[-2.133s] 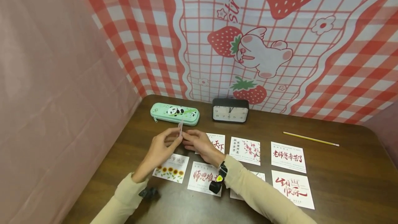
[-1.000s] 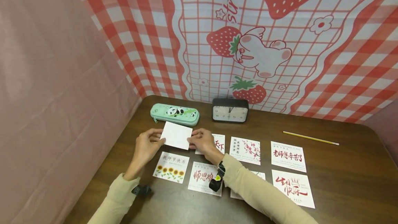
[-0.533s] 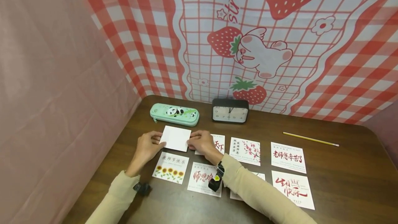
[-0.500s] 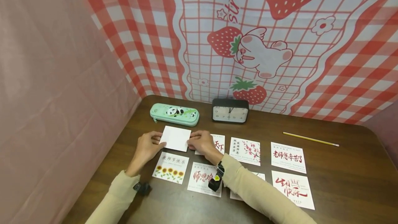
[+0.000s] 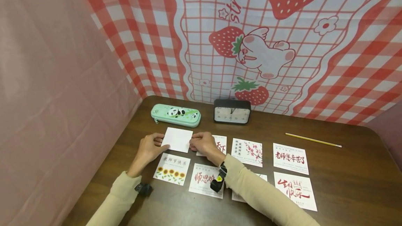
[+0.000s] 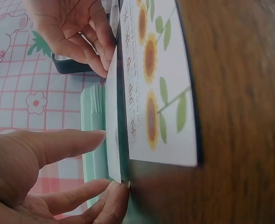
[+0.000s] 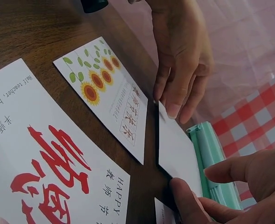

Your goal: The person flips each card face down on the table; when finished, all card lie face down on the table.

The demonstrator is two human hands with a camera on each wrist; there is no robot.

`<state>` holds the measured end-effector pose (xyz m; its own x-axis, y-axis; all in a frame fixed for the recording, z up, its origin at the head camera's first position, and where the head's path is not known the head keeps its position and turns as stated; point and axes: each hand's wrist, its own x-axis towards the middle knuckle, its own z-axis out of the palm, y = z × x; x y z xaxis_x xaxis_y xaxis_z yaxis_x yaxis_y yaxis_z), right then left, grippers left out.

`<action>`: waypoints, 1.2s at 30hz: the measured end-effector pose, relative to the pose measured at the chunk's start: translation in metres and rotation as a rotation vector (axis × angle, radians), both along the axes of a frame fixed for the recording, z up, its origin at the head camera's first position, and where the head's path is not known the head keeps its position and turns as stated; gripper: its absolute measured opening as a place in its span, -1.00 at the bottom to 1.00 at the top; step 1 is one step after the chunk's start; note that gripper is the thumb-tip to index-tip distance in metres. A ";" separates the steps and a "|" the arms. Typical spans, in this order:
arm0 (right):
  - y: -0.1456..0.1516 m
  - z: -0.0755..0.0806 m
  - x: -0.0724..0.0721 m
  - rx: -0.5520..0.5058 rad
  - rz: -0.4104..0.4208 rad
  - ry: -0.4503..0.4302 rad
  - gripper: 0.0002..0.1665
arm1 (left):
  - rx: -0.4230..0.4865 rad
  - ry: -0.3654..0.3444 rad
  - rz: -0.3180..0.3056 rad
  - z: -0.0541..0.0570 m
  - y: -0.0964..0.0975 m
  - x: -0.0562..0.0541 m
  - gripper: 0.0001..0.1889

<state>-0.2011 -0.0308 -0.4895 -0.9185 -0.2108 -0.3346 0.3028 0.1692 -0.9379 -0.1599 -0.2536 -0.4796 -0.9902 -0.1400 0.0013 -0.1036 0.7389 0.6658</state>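
A square white card [image 5: 177, 139], blank side up, lies level close over the table between both hands. My left hand [image 5: 149, 149] pinches its left edge, the thumb overlapping the near corner in the head view. At the opposite edge, my right hand [image 5: 205, 145] holds the card by its fingertips. Just nearer to me is a sunflower card [image 5: 172, 169] with printed characters. The right hand partly covers another card [image 5: 220, 145] with red lettering. In the left wrist view the white card [image 6: 112, 126] appears almost edge-on, beside the sunflower card.
A mint panda pencil case [image 5: 176, 115] sits just behind the white card, with a black clock [image 5: 232, 112] to its right. Several printed cards lie in two rows, including a plum-blossom card [image 5: 247, 152]. A yellow pencil [image 5: 313, 140] lies at the back right.
The card, earlier held upright and edge-on, has been turned blank side up and lowered toward the table. The left thumb has slid slightly farther over its near corner.
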 end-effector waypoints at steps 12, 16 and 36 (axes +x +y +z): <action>0.018 0.013 -0.002 -0.074 -0.013 -0.056 -0.61 | 0.036 0.024 -0.042 0.000 0.007 -0.001 -0.48; 0.029 0.020 -0.002 -0.090 -0.015 -0.058 -0.60 | 0.062 0.075 -0.066 0.002 0.015 -0.001 -0.51; 0.100 0.025 0.009 -0.037 -0.042 -0.041 -0.48 | 0.292 0.090 -0.217 0.004 0.084 -0.001 -0.61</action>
<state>-0.1921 0.0691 -0.4646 -0.9123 -0.1851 -0.3652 0.3477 0.1211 -0.9298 -0.1609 -0.1698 -0.4756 -0.9946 0.0655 0.0807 0.1029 0.5148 0.8511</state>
